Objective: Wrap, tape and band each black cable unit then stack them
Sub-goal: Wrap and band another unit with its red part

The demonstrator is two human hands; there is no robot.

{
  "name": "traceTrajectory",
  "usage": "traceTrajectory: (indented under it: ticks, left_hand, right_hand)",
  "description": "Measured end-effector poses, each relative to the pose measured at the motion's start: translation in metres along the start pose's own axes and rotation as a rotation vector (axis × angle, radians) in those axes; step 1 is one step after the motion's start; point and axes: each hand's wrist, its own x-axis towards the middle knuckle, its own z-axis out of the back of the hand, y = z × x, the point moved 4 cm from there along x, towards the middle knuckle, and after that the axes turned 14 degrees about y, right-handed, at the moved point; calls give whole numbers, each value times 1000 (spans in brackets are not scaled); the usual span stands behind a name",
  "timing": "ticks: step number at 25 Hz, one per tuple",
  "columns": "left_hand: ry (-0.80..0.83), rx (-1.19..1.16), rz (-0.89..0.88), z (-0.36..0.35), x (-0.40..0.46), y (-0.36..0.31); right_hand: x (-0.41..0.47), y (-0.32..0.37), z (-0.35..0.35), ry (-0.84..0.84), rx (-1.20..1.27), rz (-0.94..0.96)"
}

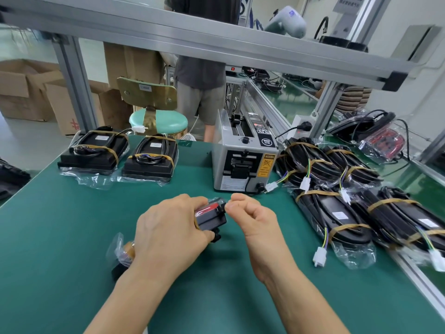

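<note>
With your left hand (168, 232) gripping the bagged unit (210, 216) at frame centre, keep your right hand (250, 215), pinching at its end, pulling the wrap snug before you tape it.

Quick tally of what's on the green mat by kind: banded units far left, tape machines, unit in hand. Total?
Rubber-banded black cable units in clear bags, far left: 2
Grey boxy tape dispenser machine: 1
Black-and-red bagged unit gripped in the left hand: 1
Total: 4
The overlapping pile of banded units at right isn't counted; it can't be separated reliably.
</note>
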Motion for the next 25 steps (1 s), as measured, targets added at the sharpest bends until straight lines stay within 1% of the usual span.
traceTrajectory:
  ticks: [8,14,21,25]
  left_hand:
    - [-34,-19,-4,-1,-2,0]
    - [-44,-22,-3,-1,-1,0]
    - [-20,-11,-2,0,-1,-1]
    - [-12,-5,-6,0,-2,-1]
  right_hand:
    - [-4,-8,-2,-107,-5,17]
    - [-4,-9,-1,-108,-31,19]
    - [-7,-9,-3,-192,-156,69]
    - [-8,-10,-6,-190,-88,82]
